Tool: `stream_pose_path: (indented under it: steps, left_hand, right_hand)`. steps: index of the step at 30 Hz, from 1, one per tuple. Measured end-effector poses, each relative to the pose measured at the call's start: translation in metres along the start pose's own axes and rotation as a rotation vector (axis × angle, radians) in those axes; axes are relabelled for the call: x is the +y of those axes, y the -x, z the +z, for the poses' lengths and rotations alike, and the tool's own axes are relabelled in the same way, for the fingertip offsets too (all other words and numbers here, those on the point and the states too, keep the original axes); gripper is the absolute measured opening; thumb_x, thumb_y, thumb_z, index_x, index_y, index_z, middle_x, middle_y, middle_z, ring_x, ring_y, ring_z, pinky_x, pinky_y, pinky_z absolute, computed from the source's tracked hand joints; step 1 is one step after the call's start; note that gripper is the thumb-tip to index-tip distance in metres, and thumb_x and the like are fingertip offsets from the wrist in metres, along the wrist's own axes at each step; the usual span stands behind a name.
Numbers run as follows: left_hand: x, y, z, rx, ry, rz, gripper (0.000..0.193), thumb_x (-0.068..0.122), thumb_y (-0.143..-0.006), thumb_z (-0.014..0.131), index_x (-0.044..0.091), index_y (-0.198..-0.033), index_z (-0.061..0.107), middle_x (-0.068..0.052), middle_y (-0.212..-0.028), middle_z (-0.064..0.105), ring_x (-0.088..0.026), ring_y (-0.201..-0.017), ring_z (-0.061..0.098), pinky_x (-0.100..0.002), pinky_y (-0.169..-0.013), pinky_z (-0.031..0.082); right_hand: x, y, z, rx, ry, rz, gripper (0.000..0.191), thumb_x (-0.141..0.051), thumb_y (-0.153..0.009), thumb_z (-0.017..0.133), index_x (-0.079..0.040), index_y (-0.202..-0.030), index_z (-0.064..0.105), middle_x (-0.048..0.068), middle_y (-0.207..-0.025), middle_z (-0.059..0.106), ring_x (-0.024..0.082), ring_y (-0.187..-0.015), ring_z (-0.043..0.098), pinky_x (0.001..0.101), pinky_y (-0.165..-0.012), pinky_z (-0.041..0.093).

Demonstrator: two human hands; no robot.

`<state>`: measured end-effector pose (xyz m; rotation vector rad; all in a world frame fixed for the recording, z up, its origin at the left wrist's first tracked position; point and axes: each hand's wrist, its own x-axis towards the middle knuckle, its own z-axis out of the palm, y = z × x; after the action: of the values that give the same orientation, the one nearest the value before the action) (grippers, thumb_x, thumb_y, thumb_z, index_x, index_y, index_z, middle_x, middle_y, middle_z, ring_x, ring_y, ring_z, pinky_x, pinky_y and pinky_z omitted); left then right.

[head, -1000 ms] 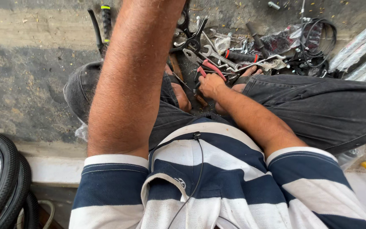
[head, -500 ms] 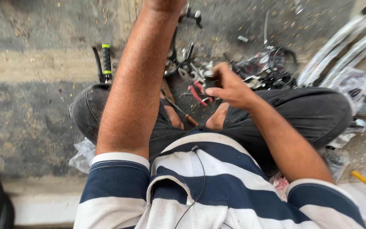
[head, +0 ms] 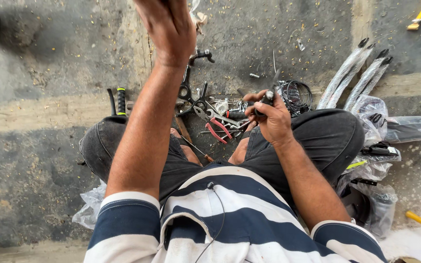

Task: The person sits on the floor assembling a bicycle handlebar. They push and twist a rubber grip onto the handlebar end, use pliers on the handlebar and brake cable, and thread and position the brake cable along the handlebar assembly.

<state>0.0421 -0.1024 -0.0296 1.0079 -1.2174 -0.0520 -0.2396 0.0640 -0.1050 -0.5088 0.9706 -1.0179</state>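
Observation:
I sit cross-legged on a concrete floor. My left hand (head: 169, 29) is raised far forward at the top of the view, back of the hand toward me, its fingertips cut off by the frame edge. My right hand (head: 271, 119) hovers over my right knee, closed around a short dark tool handle (head: 267, 99) with a silver end. Just left of it, between my legs, lies a pile of hand tools with red-handled pliers (head: 218, 130) and black-handled pliers (head: 187, 90).
A coil of black cable (head: 296, 95) lies beyond my right hand. Silver mudguards (head: 354, 73) and plastic-wrapped parts (head: 405, 127) lie to the right. A black and green grip (head: 121, 101) lies left of the pile. A yellow-handled tool (head: 420, 14) sits top right.
My left arm has stretched further forward and up. My right hand has lifted off the tool pile with the dark handle in it. The view has tilted forward.

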Motion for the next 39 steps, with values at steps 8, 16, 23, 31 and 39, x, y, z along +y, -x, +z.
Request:
stream_pose_path:
  steps: [8, 16, 23, 31, 39]
  left_hand:
    - [0.063, 0.012, 0.004, -0.231, 0.209, -0.082, 0.024, 0.031, -0.118, 0.056, 0.009, -0.117, 0.049, -0.002, -0.084, 0.047, -0.015, -0.066, 0.042, -0.030, -0.060, 0.035]
    - [0.058, 0.012, 0.011, -0.623, 0.181, -0.015, 0.042, 0.044, -0.111, 0.068, 0.009, -0.093, 0.054, -0.001, -0.076, 0.049, -0.015, -0.069, 0.052, -0.033, -0.063, 0.043]
    - [0.058, 0.022, 0.015, -0.685, 0.113, 0.001, 0.047, 0.040, -0.104, 0.077, 0.007, -0.087, 0.048, -0.007, -0.077, 0.045, -0.023, -0.070, 0.050, -0.039, -0.064, 0.041]
    - [0.056, 0.041, 0.019, -0.636, 0.032, -0.067, 0.041, 0.039, -0.103, 0.076, 0.006, -0.096, 0.053, -0.007, -0.077, 0.054, -0.026, -0.068, 0.057, -0.039, -0.063, 0.045]
    - [0.051, 0.051, 0.010, -0.859, 0.168, 0.003, 0.033, 0.017, -0.082, 0.081, 0.007, -0.094, 0.052, -0.012, -0.082, 0.056, -0.038, -0.079, 0.060, -0.046, -0.070, 0.046]
  right_hand:
    - [-0.004, 0.001, -0.004, -0.132, -0.146, -0.162, 0.031, -0.017, -0.109, 0.050, 0.002, -0.132, 0.057, 0.016, -0.109, 0.066, 0.020, -0.088, 0.065, 0.0314, -0.077, 0.053]
    - [-0.020, 0.008, -0.007, -0.174, -0.162, -0.155, 0.040, -0.014, -0.098, 0.075, -0.001, -0.132, 0.058, 0.016, -0.119, 0.070, 0.031, -0.108, 0.072, 0.0396, -0.092, 0.060]
    - [-0.036, 0.013, 0.002, -0.153, 0.044, -0.258, 0.064, -0.007, -0.083, 0.090, -0.007, -0.135, 0.052, 0.009, -0.108, 0.067, 0.028, -0.105, 0.072, 0.0388, -0.097, 0.060]
    - [-0.065, 0.026, 0.029, -0.094, 0.393, -0.299, 0.063, -0.013, -0.075, 0.093, -0.002, -0.124, 0.055, 0.006, -0.106, 0.064, 0.025, -0.109, 0.072, 0.0372, -0.096, 0.061]
    - [-0.096, 0.032, 0.041, -0.152, 0.150, -0.450, 0.059, -0.061, -0.105, 0.059, -0.003, -0.097, 0.057, 0.011, -0.093, 0.058, 0.025, -0.091, 0.062, 0.0404, -0.090, 0.053]
